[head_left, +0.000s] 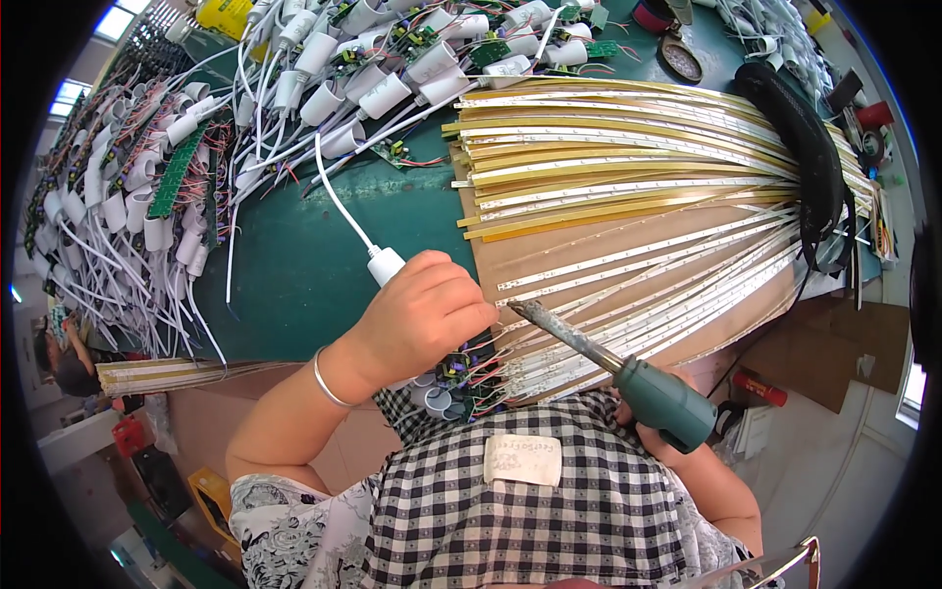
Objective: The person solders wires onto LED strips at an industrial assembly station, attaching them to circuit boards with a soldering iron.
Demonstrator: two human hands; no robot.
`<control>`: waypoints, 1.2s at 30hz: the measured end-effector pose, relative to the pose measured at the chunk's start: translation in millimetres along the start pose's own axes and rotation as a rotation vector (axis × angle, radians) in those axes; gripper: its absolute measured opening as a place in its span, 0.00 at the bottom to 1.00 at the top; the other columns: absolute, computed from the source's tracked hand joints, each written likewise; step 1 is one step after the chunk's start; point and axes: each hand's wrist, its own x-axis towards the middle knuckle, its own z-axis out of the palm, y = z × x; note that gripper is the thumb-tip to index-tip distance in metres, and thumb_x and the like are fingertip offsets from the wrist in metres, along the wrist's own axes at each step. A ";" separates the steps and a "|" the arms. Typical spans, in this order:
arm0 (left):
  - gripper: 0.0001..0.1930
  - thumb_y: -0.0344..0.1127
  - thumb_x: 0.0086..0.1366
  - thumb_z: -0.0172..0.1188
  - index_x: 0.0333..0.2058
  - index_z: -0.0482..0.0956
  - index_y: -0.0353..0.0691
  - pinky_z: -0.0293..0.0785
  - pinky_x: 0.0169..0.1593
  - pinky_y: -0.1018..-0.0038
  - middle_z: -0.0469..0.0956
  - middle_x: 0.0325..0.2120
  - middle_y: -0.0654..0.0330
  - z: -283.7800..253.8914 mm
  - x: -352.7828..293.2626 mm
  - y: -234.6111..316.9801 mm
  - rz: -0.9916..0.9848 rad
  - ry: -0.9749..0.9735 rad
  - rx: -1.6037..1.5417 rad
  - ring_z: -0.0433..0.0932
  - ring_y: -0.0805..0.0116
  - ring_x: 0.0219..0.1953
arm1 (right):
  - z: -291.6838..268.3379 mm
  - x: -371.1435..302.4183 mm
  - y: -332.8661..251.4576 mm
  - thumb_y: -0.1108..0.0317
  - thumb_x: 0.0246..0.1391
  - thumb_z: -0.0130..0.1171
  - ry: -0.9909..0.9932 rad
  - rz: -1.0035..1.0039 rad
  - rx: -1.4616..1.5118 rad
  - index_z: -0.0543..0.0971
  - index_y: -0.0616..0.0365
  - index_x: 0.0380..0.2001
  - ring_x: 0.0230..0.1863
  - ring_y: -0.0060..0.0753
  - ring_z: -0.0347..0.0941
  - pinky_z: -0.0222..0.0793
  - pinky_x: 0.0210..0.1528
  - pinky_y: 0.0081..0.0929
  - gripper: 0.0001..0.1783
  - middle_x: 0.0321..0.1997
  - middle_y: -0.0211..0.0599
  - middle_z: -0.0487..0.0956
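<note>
My left hand [424,312] is closed around a white plastic cap [385,265] with a white cable [339,204] running out of its top. Its thumb and forefinger pinch together beside the end of a thin LED strip [530,286]; whatever is between the fingertips is too small to make out. My right hand [655,442], partly hidden, grips a soldering iron [663,401] by its green handle. The metal tip points up and left, close to my left fingertips and the strip ends. Circuit boards with coloured wires [476,378] sit just below my left hand.
Many LED strips [628,147] fan across a brown board [549,257], under a black wrapped bundle [800,137] at right. White caps with cables and boards are heaped on the green table [294,285] at left [147,206] and back [383,96]. A small round dish [679,61] stands behind.
</note>
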 end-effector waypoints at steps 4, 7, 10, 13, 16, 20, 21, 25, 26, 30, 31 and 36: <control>0.07 0.29 0.49 0.59 0.30 0.78 0.40 0.70 0.42 0.68 0.73 0.25 0.64 0.1 0.2 -3.1 -0.018 -0.063 0.004 0.74 0.65 0.33 | 3.3 -8.9 6.9 0.68 0.49 0.55 0.044 -0.026 0.075 0.77 0.64 0.38 0.36 0.40 0.75 0.71 0.43 0.32 0.14 0.33 0.40 0.76; 0.07 0.29 0.49 0.59 0.30 0.78 0.40 0.70 0.42 0.68 0.74 0.25 0.63 0.4 -0.3 -4.0 -0.021 -0.064 -0.003 0.74 0.64 0.33 | 2.3 -10.5 10.5 0.76 0.42 0.60 0.017 -0.039 0.080 0.79 0.64 0.41 0.43 0.43 0.74 0.71 0.45 0.32 0.18 0.44 0.44 0.77; 0.07 0.28 0.49 0.59 0.30 0.78 0.39 0.70 0.42 0.68 0.74 0.26 0.62 0.1 -0.2 -3.7 -0.036 -0.064 -0.005 0.74 0.63 0.33 | 1.9 -8.7 5.5 0.75 0.42 0.61 -0.014 0.008 0.051 0.78 0.63 0.41 0.42 0.41 0.75 0.71 0.45 0.31 0.18 0.44 0.43 0.77; 0.07 0.28 0.50 0.59 0.30 0.78 0.39 0.70 0.43 0.68 0.75 0.27 0.62 0.1 -0.3 -3.0 -0.047 -0.070 -0.015 0.74 0.63 0.34 | 4.3 -8.6 2.2 0.74 0.42 0.62 -0.018 0.078 0.083 0.76 0.64 0.43 0.41 0.39 0.75 0.72 0.44 0.29 0.20 0.44 0.43 0.77; 0.09 0.26 0.47 0.62 0.31 0.79 0.39 0.69 0.38 0.67 0.72 0.24 0.61 3.5 -0.4 -4.0 -0.026 -0.003 -0.041 0.73 0.63 0.29 | 4.2 -7.4 3.2 0.72 0.42 0.64 -0.015 0.067 0.142 0.73 0.65 0.45 0.41 0.37 0.76 0.72 0.44 0.27 0.24 0.45 0.43 0.77; 0.09 0.25 0.47 0.62 0.31 0.79 0.39 0.70 0.38 0.66 0.72 0.24 0.61 4.1 -1.3 -4.5 -0.028 0.000 -0.049 0.73 0.62 0.29 | 3.1 -2.4 -2.6 0.70 0.42 0.65 -0.011 0.060 0.189 0.70 0.66 0.49 0.42 0.37 0.77 0.72 0.45 0.27 0.28 0.44 0.42 0.77; 0.09 0.25 0.47 0.62 0.31 0.79 0.39 0.70 0.38 0.66 0.72 0.24 0.61 4.2 -1.5 -4.4 -0.031 0.001 -0.048 0.73 0.62 0.30 | 2.8 -1.9 -2.3 0.70 0.42 0.65 -0.012 0.060 0.188 0.70 0.66 0.49 0.42 0.37 0.77 0.72 0.45 0.27 0.28 0.44 0.42 0.77; 0.09 0.25 0.47 0.62 0.30 0.79 0.38 0.70 0.39 0.66 0.73 0.25 0.60 4.2 -1.4 -4.1 -0.034 0.004 -0.046 0.73 0.62 0.30 | 3.6 -2.8 -1.9 0.69 0.40 0.66 -0.017 0.040 0.096 0.71 0.65 0.48 0.41 0.38 0.77 0.72 0.44 0.28 0.29 0.43 0.42 0.78; 0.09 0.25 0.47 0.62 0.30 0.79 0.38 0.70 0.39 0.66 0.73 0.25 0.60 4.5 -1.6 -4.6 -0.034 0.005 -0.047 0.73 0.62 0.30 | 4.2 -3.3 -2.5 0.69 0.40 0.66 0.000 0.065 0.100 0.72 0.65 0.47 0.41 0.39 0.77 0.72 0.44 0.29 0.28 0.43 0.42 0.78; 0.09 0.26 0.47 0.62 0.30 0.78 0.38 0.70 0.40 0.66 0.73 0.25 0.60 5.3 -2.3 -4.8 -0.033 0.003 -0.047 0.73 0.62 0.31 | -3.7 10.1 -9.2 0.68 0.39 0.67 -0.040 -0.107 -0.129 0.73 0.65 0.46 0.40 0.40 0.77 0.73 0.43 0.29 0.28 0.42 0.42 0.78; 0.08 0.26 0.47 0.62 0.30 0.78 0.38 0.70 0.40 0.66 0.73 0.25 0.60 5.0 -2.2 -4.6 -0.033 -0.001 -0.044 0.73 0.62 0.31 | -4.5 11.9 -10.2 0.67 0.39 0.66 -0.041 -0.119 -0.109 0.73 0.64 0.45 0.39 0.41 0.77 0.73 0.42 0.29 0.27 0.41 0.43 0.78; 0.08 0.26 0.47 0.62 0.30 0.78 0.38 0.70 0.40 0.66 0.73 0.25 0.60 5.1 -2.3 -5.0 -0.036 -0.002 -0.045 0.73 0.62 0.31 | -4.7 13.2 -10.7 0.66 0.40 0.65 -0.029 -0.115 -0.115 0.73 0.64 0.44 0.36 0.43 0.78 0.74 0.40 0.30 0.25 0.37 0.42 0.79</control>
